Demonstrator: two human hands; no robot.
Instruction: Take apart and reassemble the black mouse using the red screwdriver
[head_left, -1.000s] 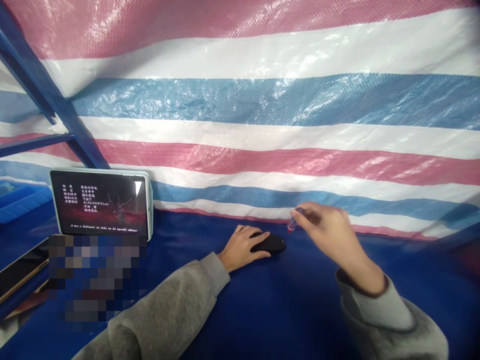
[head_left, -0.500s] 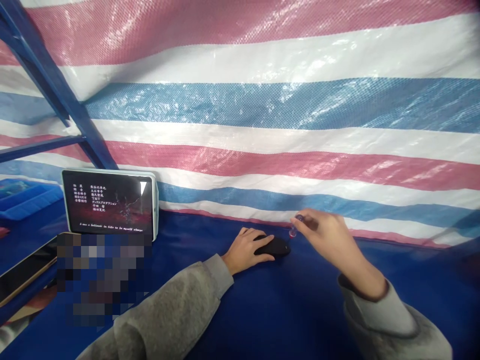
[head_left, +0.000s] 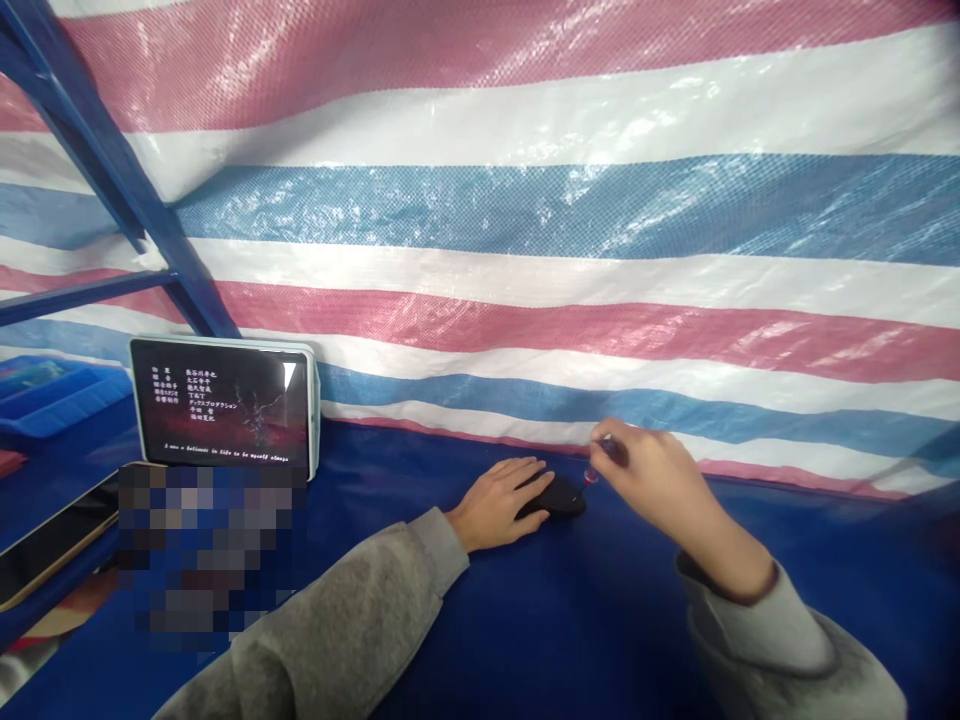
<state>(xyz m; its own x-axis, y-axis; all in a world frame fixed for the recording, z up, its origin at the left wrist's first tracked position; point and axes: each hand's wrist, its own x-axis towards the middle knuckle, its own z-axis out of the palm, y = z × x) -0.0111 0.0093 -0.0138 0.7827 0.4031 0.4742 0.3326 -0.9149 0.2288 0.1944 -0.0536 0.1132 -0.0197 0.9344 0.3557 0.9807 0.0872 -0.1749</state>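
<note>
A black computer mouse (head_left: 564,498) lies on the blue table surface. My left hand (head_left: 496,506) is closed around its left end, with the fingers over the top and the thumb along the near side. In my right hand (head_left: 651,475) is a small screwdriver (head_left: 591,477) with a purple, see-through handle, pinched between thumb and fingers. It is tilted, and its thin shaft points down at the right end of the mouse. Whether the tip touches the mouse I cannot tell. My fingers hide part of the handle.
A tablet (head_left: 225,405) in a pale case stands at the left. Nearer me is a phone (head_left: 64,530) beside a blurred-out patch. A blue tray (head_left: 71,405) sits at the far left below a blue metal frame (head_left: 127,170). Striped sheeting (head_left: 525,210) hangs behind the table.
My right hand has turned the screwdriver, and its handle now sits deeper in the fingers. The mouse and my left hand have shifted slightly right in the view.
</note>
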